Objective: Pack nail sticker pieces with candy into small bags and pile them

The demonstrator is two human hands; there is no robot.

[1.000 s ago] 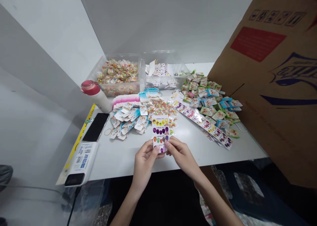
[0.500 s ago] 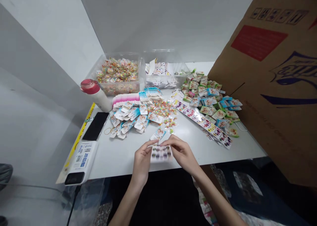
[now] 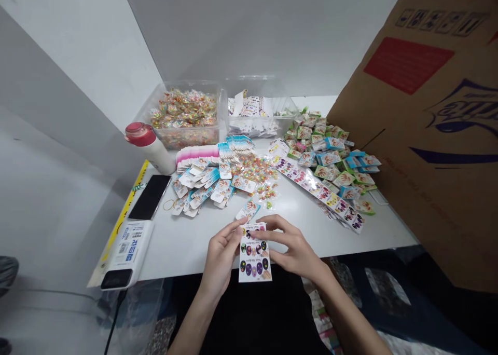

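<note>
A white nail sticker sheet (image 3: 254, 277) with rows of dark and coloured oval nail designs is held at the table's front edge. My left hand (image 3: 220, 256) pinches its left side between thumb and fingers. My right hand (image 3: 291, 245) has its fingers over the sheet's upper right part, gripping it there; the thumb is partly hidden. Just beyond my fingertips lies a small blue-and-white card box (image 3: 248, 209). Long strips of nail stickers (image 3: 319, 191) lie to the right.
Flat card boxes (image 3: 202, 186) lie piled at left, beside small bags of colourful pieces (image 3: 254, 169). Filled boxes (image 3: 330, 152) are heaped at right, against a large carton (image 3: 420, 137). Behind stand clear tubs (image 3: 190, 134). A bottle (image 3: 155, 152), phone (image 3: 150, 198) and power bank (image 3: 128, 254) line the left edge.
The sticker sheet, blurred and shorter before, now hangs longer toward me and shows more rows. My right hand's fingers have spread and moved onto its upper part.
</note>
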